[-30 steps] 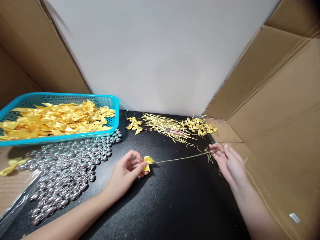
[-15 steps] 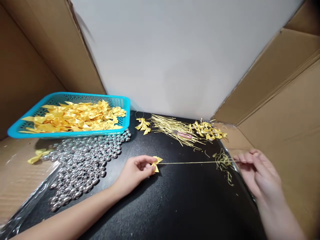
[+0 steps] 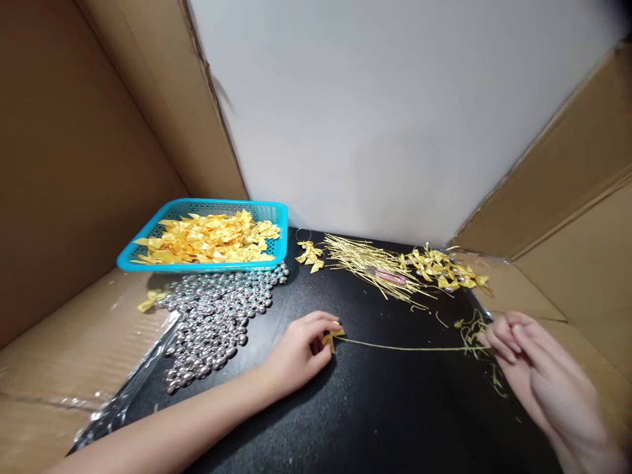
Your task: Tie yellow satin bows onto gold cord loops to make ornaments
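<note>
Left hand (image 3: 301, 349) at frame centre pinches yellow bow (image 3: 333, 338) on black surface (image 3: 375, 408). Right hand (image 3: 536, 372) at lower right pinches far end of gold cord (image 3: 409, 347), taut between hands. Silver beads (image 3: 217, 316) left of centre; teal tray (image 3: 207, 266) of bows above them.
</note>
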The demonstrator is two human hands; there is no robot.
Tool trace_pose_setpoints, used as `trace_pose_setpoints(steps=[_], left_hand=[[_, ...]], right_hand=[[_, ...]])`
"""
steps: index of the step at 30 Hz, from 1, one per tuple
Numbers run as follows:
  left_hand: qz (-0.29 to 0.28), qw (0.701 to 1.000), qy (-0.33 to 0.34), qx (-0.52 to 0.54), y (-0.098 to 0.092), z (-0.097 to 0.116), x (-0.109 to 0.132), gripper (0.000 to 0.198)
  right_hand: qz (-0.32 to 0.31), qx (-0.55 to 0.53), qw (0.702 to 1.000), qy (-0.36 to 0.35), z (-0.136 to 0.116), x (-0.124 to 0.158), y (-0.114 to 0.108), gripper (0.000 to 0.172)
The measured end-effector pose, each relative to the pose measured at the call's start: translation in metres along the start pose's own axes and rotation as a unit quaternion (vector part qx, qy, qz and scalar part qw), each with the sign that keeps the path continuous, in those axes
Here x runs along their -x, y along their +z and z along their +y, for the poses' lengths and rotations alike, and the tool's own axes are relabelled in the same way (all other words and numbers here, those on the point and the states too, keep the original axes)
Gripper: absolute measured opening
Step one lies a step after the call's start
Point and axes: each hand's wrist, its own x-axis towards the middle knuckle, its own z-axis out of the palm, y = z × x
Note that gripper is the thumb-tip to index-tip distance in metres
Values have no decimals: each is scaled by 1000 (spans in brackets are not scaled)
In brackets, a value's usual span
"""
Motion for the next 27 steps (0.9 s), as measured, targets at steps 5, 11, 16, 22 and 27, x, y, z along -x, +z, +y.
trace_pose_setpoints(steps=[5, 11, 16, 22, 27], left_hand=[[4, 985, 13, -171, -34, 3, 4, 35], [80, 931, -64, -351, -101, -17, 16, 21], [82, 922, -63, -374, -105, -33, 20, 21], [99, 950, -28, -296, -101, -41, 17, 26], [145, 978, -10, -147, -109, -23, 8, 28]], right_hand=[[54, -5, 997, 53, -1, 1, 7, 50], [23, -2, 994, 110, 6, 13, 16, 51], [-148, 26, 981, 122, 15, 26, 28, 35], [-225, 68, 968, 92, 9, 31, 43, 41], [-278, 124, 952, -4, -23, 32, 65, 43]])
